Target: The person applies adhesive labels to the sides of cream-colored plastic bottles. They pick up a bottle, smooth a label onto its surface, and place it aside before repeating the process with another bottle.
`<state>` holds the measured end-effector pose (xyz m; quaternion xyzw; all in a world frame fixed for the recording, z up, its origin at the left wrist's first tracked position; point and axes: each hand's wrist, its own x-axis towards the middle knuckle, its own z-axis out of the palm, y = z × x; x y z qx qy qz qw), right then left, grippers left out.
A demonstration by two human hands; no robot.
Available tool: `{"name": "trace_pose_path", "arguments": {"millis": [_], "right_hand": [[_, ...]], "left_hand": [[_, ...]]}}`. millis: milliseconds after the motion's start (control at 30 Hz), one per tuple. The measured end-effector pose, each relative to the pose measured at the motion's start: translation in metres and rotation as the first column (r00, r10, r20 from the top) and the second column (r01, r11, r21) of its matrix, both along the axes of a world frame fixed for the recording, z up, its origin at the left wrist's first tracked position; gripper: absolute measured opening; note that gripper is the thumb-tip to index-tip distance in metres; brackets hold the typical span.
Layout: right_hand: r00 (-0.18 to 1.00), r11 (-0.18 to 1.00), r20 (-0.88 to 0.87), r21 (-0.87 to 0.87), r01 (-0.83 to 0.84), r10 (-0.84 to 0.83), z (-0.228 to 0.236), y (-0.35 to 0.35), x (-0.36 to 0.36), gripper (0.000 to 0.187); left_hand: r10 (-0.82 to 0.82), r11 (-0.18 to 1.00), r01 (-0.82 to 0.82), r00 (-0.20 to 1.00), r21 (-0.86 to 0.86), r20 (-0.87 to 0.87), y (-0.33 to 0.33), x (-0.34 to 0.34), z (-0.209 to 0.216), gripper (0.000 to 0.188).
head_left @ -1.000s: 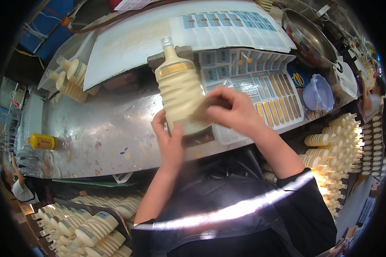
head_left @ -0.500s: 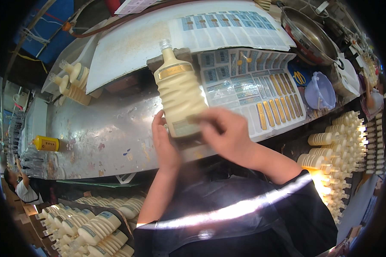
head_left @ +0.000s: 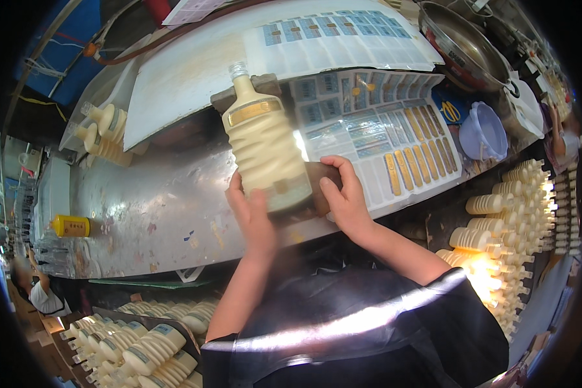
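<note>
A cream bottle [head_left: 268, 147] with wavy ridges, a clear threaded neck and a gold label band lies tilted on its back on a dark support [head_left: 265, 84]. A pale label shows low on its front, near the base. My left hand [head_left: 252, 220] grips the lower left side, its thumb on the front near the base. On the other side, my right hand [head_left: 350, 200] is open beside the base, thumb and forefinger apart. It is by a dark brown block [head_left: 323, 184]; whether it touches the block I cannot tell.
Label sheets [head_left: 375, 129] in gold and blue lie to the right on the metal table [head_left: 155, 213]. Beyond them are a lilac bucket [head_left: 482, 132] and a metal pan [head_left: 465, 45]. A yellow bottle [head_left: 71, 226] stands left. Cream bottles [head_left: 149, 349] are stacked low left; more bottles [head_left: 485, 239] stand right.
My right hand has moved from the bottle's lower front to the right of its base, its fingers opening. The view has shifted slightly, and my left hand's thumb now lies on the bottle's front.
</note>
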<state>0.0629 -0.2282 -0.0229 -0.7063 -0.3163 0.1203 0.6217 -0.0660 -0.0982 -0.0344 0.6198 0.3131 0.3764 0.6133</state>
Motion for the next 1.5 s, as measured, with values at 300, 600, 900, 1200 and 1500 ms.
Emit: {"name": "trace_pose_path", "arguments": {"millis": [300,600,900,1200,1500], "right_hand": [[0.993,0.992,0.06,-0.076,-0.101,0.106,0.024,-0.003,0.002,0.033],[0.612,0.972,0.776,-0.01,-0.235,0.155,0.078,0.004,-0.018,0.04],[0.544,0.967,0.806,-0.133,-0.219,0.234,0.096,0.001,-0.02,0.033],[0.536,0.963,0.801,-0.199,-0.182,0.267,0.104,0.005,-0.026,0.036],[0.843,0.919,0.481,-0.393,-0.039,0.242,0.108,0.009,-0.023,0.017]], "left_hand": [[-0.069,0.993,0.062,0.995,0.103,0.067,0.004,-0.022,-0.013,0.07],[0.126,0.719,-0.005,0.984,0.695,-0.123,-0.002,-0.009,0.026,0.065],[0.181,0.681,-0.081,0.982,0.728,-0.059,-0.004,0.0,0.023,0.067],[0.219,0.649,-0.117,0.975,0.752,-0.037,-0.005,0.002,0.026,0.065],[0.155,0.706,-0.061,0.986,0.706,-0.069,0.0,-0.006,0.022,0.071]]}}
